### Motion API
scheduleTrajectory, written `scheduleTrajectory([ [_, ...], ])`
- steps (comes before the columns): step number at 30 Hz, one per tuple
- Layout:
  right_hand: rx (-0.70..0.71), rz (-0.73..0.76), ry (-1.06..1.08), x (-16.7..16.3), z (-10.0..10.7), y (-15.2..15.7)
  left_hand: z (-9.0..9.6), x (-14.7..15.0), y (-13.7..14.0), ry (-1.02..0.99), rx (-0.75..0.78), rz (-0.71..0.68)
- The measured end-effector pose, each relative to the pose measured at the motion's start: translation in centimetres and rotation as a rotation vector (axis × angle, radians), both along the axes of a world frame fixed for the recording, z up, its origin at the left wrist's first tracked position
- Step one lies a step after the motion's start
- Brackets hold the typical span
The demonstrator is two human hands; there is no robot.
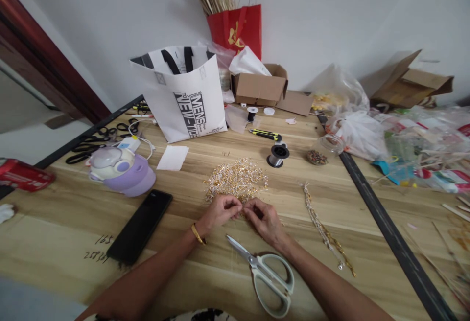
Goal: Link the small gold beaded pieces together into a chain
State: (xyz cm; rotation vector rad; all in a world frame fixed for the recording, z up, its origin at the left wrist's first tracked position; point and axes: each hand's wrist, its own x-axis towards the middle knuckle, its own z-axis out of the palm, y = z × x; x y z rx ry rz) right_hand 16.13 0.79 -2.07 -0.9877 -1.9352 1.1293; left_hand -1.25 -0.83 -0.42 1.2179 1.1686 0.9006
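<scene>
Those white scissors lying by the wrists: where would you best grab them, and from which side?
Probably by the looped handles of the scissors, coming from the near table edge. They lie flat, closed blades pointing up-left toward the left hand, handles nearest the body, beside the right hand wrist.

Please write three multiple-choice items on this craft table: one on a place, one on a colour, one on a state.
1. Where do the scissors lie?
A. beside the right hand's wrist
B. inside the white bag
C. on the phone

2. What colour is the bag holding the dried stalks?
A. blue
B. red
C. green

3. How are the scissors' blades?
A. wide open
B. closed
C. broken off

Answers: 1 A, they lie by the right hand; 2 B, it is red against the wall; 3 B, the blades meet in one point.
</scene>
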Motion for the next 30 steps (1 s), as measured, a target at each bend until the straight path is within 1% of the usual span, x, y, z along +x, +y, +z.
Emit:
scheduleTrajectory([
  [5,-0.026,0.009,0.016,0.0,-0.1,0.0,0.0,0.0,0.0,0.030,0.030,-0.002],
  [12,-0.031,-0.009,0.037,-0.1,-0.2,0.0,-0.1,-0.1,0.0,0.043,0.052,0.035],
  [19,-0.016,-0.033,0.051,-0.1,0.0,0.0,0.3,-0.3,-0.1,0.246,0.250,0.079],
  [22,-0.001,-0.035,0.020,-0.1,0.1,0.0,0.6,-0.4,-0.2,0.416,0.397,0.078],
  [27,0.027,-0.015,0.049,-0.1,0.0,0.1,1.2,-0.7,-0.6,0.753,0.782,-0.016],
  [30,0.035,-0.002,0.060,-0.1,0.0,0.1,1.5,-0.8,-0.7,0.853,0.900,-0.059],
])
